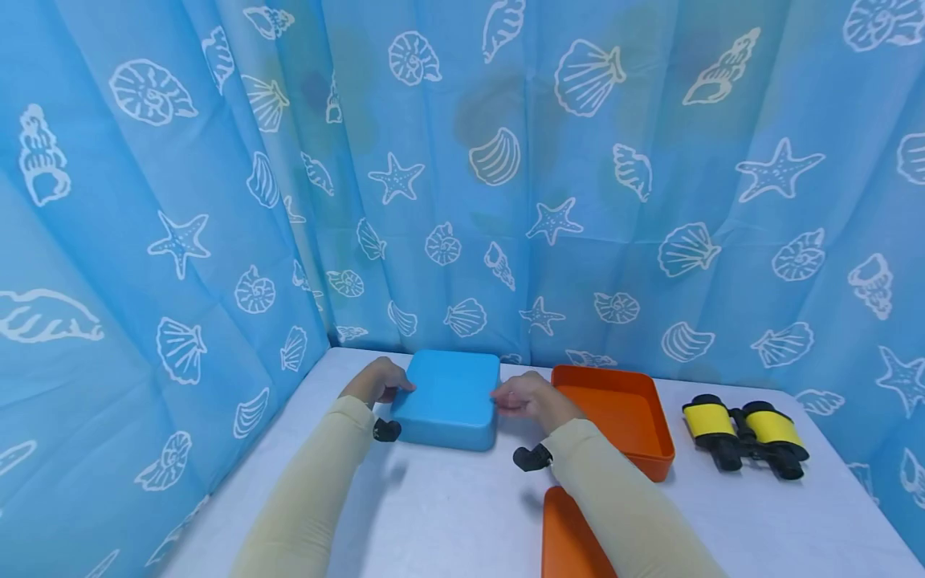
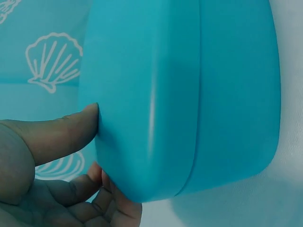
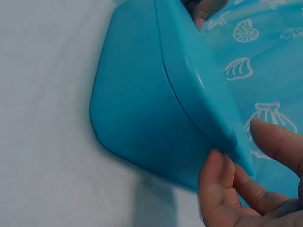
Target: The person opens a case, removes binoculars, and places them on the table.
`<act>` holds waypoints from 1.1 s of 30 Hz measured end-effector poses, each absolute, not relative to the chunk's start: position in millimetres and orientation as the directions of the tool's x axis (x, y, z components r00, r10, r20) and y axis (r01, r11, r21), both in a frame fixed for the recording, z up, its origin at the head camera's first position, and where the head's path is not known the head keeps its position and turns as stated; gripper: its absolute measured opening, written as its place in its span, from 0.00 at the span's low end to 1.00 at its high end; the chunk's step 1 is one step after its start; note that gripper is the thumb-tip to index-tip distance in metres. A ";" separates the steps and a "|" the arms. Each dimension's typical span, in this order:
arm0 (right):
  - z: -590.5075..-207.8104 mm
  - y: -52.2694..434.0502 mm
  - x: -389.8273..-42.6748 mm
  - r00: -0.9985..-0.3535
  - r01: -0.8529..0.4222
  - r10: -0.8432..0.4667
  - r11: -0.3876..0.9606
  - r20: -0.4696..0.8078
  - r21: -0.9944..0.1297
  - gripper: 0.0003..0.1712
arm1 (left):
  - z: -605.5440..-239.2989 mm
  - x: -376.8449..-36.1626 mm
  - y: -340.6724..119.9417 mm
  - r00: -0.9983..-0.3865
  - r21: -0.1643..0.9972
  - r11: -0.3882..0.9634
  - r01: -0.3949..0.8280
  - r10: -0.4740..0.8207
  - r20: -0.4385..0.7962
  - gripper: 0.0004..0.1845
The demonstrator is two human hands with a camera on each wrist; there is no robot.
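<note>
A blue box (image 1: 444,401) with its blue lid (image 2: 128,94) on stands on the white table between both hands. At its left side my left hand (image 1: 381,380) pinches the lid, thumb (image 2: 71,135) on top and fingers curled at the edge. My right hand (image 1: 531,396) is at the opposite side. In the right wrist view its fingertips (image 3: 218,163) touch just below the lid's rim, while the thumb (image 3: 274,142) stands apart from the lid. A thin seam runs between lid and box.
An orange open box (image 1: 614,409) stands to the right, partly behind my right forearm. A flat orange piece (image 1: 567,538) lies nearer, partly hidden by the sleeve. Yellow and black binoculars (image 1: 744,433) lie farther right. A blue shell-patterned curtain (image 1: 462,201) borders the white table (image 1: 448,514).
</note>
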State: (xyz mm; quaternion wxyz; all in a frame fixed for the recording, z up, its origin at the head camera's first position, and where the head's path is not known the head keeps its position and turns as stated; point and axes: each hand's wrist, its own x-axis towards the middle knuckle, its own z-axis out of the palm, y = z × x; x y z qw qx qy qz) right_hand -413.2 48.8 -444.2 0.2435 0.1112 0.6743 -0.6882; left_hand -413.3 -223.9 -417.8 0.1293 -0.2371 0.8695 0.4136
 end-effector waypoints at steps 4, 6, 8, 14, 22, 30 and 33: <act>-441.4 46.8 -414.8 -0.866 0.455 -0.180 0.104 -0.466 -0.885 0.20 | -419.0 -413.0 -223.1 -0.856 0.658 0.549 -0.516 -0.307 -0.415 0.27; -439.3 47.5 -415.0 -0.865 0.453 -0.179 0.126 -0.470 -0.882 0.20 | -419.4 -413.8 -221.8 -0.857 0.660 0.548 -0.514 -0.307 -0.413 0.27; -437.7 48.3 -414.9 -0.867 0.449 -0.169 0.149 -0.470 -0.881 0.24 | -419.7 -414.7 -221.2 -0.855 0.665 0.537 -0.519 -0.310 -0.416 0.27; -435.6 48.3 -411.1 -0.882 0.424 -0.120 0.222 -0.456 -0.878 0.40 | -420.0 -415.5 -221.2 -0.858 0.678 0.526 -0.513 -0.288 -0.426 0.28; -430.1 45.8 -413.2 -0.884 0.392 -0.162 0.254 -0.438 -0.884 0.39 | -412.1 -419.6 -219.1 -0.854 0.622 0.589 -0.516 -0.299 -0.426 0.29; -428.8 46.1 -419.1 -0.865 0.474 -0.150 0.067 -0.478 -0.878 0.29 | -404.5 -421.4 -212.4 -0.872 0.617 0.619 -0.486 -0.296 -0.389 0.25; -435.2 45.1 -415.5 -0.865 0.471 -0.148 0.091 -0.480 -0.877 0.26 | -407.7 -417.0 -211.9 -0.863 0.625 0.597 -0.503 -0.301 -0.407 0.28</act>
